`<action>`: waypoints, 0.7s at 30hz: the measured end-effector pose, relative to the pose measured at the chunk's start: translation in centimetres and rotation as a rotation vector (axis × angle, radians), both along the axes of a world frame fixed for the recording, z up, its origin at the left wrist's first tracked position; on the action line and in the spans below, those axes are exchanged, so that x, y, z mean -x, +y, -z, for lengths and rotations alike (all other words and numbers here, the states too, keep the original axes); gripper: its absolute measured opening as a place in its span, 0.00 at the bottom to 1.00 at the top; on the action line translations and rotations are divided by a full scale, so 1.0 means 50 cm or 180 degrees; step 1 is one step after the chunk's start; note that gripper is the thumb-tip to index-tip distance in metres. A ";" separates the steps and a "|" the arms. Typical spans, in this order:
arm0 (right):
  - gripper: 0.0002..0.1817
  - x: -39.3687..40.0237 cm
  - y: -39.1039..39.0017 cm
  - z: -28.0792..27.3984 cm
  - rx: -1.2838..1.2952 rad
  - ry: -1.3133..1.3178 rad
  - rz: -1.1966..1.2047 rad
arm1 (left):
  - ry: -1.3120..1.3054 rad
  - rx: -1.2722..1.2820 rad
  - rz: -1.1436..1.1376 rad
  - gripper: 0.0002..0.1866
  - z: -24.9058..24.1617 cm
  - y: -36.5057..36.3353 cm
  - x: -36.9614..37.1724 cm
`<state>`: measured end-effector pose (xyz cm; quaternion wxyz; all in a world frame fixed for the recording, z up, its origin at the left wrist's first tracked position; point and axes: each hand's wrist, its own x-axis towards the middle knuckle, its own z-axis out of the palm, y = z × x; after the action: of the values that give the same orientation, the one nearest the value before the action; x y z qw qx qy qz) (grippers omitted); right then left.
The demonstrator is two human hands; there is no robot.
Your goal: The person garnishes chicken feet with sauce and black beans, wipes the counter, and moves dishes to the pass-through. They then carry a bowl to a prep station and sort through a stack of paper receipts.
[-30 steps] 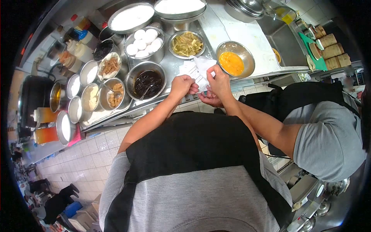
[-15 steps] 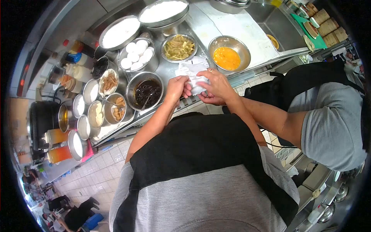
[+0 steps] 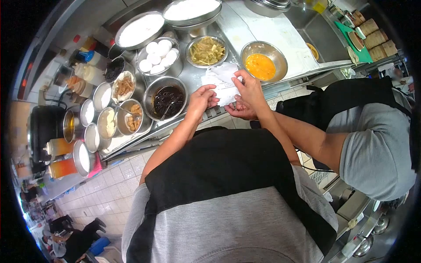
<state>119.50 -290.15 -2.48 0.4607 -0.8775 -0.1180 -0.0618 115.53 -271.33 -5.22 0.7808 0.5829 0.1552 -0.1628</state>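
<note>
Several white paper slips with printed lines lie bunched at the counter's front edge. My right hand pinches the upper right part of a slip, thumb against fingers. On the left side, my left hand has its fingers curled at the edge of the papers; its grip is partly hidden. A co-worker's hand reaches in from the right, below my right hand and close to the papers. Left of my left hand stands a steel bowl of dark sauce with a spoon.
Behind the papers are a bowl of sliced pickles and a bowl of beaten egg. White eggs fill a pot. Small ingredient pots crowd the left. A sink is at the back right; the co-worker stands right.
My right hand has moved up along the papers, and the slips are more spread out. My left hand's fingers have shifted slightly. The view has shifted a little.
</note>
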 end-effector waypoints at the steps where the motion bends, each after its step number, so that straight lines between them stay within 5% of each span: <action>1: 0.08 -0.001 0.000 0.003 -0.0020 -0.0019 -0.0006 | -0.0056 -0.0060 0.0056 0.13 -0.001 -0.001 0.000; 8: 0.08 0.000 0.000 0.025 -0.0085 -0.0408 0.0095 | 0.0025 -0.0578 0.0512 0.14 0.000 -0.006 -0.011; 11: 0.11 -0.006 -0.021 0.045 0.0775 -0.1281 -0.0645 | 0.0205 -0.0370 0.0687 0.15 -0.020 -0.004 -0.011; 14: 0.13 0.015 -0.029 0.039 0.1011 -0.0563 -0.0872 | 0.0375 -0.0006 0.0787 0.16 -0.037 -0.010 -0.004; 21: 0.07 0.017 -0.021 0.031 0.0854 -0.0868 -0.0577 | 0.0187 0.0263 0.0873 0.19 -0.037 -0.012 0.002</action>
<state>118.63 -291.19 -4.04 0.3233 -0.9003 -0.2649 -0.1220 115.44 -271.95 -3.38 0.7697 0.5609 0.0900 -0.2912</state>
